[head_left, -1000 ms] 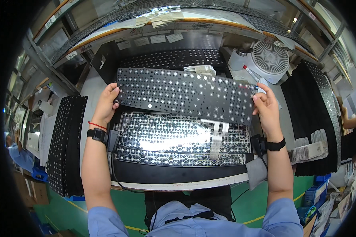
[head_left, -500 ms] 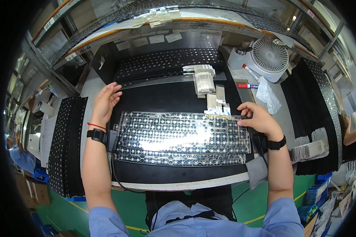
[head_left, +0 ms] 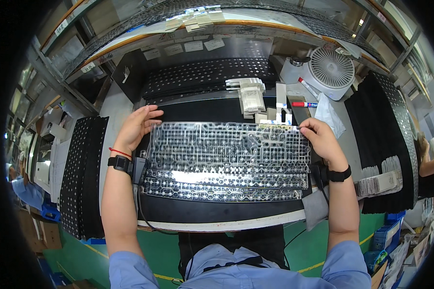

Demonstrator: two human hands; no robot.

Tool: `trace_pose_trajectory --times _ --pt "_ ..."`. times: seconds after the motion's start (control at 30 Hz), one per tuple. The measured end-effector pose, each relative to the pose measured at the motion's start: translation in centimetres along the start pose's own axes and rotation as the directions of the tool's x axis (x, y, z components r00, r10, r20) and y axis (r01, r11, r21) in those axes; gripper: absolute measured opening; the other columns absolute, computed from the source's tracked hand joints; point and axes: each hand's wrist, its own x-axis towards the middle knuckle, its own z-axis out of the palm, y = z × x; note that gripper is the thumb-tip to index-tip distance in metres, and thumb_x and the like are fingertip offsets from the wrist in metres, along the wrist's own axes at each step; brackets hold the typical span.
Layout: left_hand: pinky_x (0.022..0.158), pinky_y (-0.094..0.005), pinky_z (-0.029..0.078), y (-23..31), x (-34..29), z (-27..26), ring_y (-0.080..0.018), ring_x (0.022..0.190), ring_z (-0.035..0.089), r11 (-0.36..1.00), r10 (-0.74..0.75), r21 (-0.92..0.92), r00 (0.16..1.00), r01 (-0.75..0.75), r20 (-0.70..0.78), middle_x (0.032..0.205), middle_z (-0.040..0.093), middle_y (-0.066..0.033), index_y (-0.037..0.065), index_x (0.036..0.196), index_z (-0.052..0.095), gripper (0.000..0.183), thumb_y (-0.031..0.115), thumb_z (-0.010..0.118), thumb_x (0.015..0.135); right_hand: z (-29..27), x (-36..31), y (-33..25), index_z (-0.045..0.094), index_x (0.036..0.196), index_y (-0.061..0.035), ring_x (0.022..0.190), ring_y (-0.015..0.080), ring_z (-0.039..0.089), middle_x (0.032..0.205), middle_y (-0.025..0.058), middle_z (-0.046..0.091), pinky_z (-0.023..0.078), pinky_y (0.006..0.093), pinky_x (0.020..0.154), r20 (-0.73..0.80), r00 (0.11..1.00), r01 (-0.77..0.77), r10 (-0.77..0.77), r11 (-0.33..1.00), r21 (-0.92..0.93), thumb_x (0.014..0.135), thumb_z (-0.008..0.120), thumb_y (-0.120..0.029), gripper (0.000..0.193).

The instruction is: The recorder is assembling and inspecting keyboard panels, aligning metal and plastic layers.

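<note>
A clear keyboard membrane sheet [head_left: 217,144] with printed circuit traces has its far edge raised above another patterned sheet [head_left: 217,189] on the black work surface. My right hand [head_left: 320,139] is closed, pinching the raised sheet's far right corner between thumb and fingers. By the far left corner, my left hand [head_left: 139,126] is open with its fingers apart; the lowest fingers are close to the sheet's edge, and whether they touch it I cannot tell. A pale flat tail [head_left: 281,98] stands up near the sheet's far edge, on the right.
Behind the sheet lie stacked pale strips [head_left: 251,98] and dotted black sheets [head_left: 202,74]. A white fan [head_left: 330,72], red marker [head_left: 304,104] and crumpled cloth [head_left: 330,118] sit at the back right. Black sheet stacks [head_left: 82,178] flank both sides; a grey pad [head_left: 316,209] hangs at the front edge.
The membrane's far edge has risen and moved away from me, exposing more of the sheet beneath. My right hand has closed on its corner. The pale tail now stands more upright.
</note>
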Motion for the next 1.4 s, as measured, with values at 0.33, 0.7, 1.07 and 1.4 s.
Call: trace_pose_trajectory --times 0.33,0.7,1.07,1.4 --pt "0.061 -0.0178 0.042 -0.6 0.6 -1.0 -0.0003 0.066 0.051 0.963 0.015 0.266 0.991 -0.051 0.135 0.08 0.062 0.0072 0.009 0.1 0.064 0.018 0.025 0.054 0.1 0.1 0.5 1.2 0.063 0.096 0.0001 0.077 0.0065 0.054 0.083 -0.0012 0.061 0.044 0.0229 0.07 -0.096 0.995 -0.02 0.035 0.988 0.151 0.093 0.06 -0.006 0.007" --pt "0.07 -0.0206 0.048 -0.4 0.5 -0.5 -0.0033 0.074 0.057 0.992 0.116 -0.047 0.993 -0.117 -0.035 0.084 0.064 0.0037 0.007 0.097 0.062 0.017 0.021 0.054 0.1 0.3 0.1 -1.6 0.06 0.089 -0.01 0.061 -0.0019 0.041 0.069 -0.0108 0.05 0.031 0.017 0.057 -0.072 0.994 -0.046 0.086 0.897 0.439 0.1 0.055 -0.021 0.017" --pt "0.055 -0.0201 0.036 -0.9 1.0 -1.8 -0.0047 0.06 0.045 0.975 0.207 -0.07 0.977 -0.21 -0.048 0.069 0.052 0.005 0.01 0.093 0.062 0.024 0.032 0.053 0.101 -0.1 -0.1 -1.4 0.061 0.089 -0.0065 0.052 0.0017 0.043 0.067 -0.0053 0.054 0.035 0.0175 0.05 -0.239 0.969 0.069 0.07 0.846 0.528 0.1 0.056 -0.026 0.024" --pt "0.059 -0.0188 0.043 0.0 0.1 0.2 -0.0021 0.07 0.057 0.982 0.188 0.031 0.977 -0.186 -0.097 0.085 0.064 0.0051 0.006 0.105 0.064 0.018 0.022 0.057 0.099 0.2 -0.1 -1.6 0.055 0.122 -0.0015 0.068 0.0033 0.055 0.078 -0.0019 0.062 0.042 0.0196 0.058 -0.263 0.965 0.136 -0.007 0.87 0.475 0.094 0.061 -0.009 0.03"
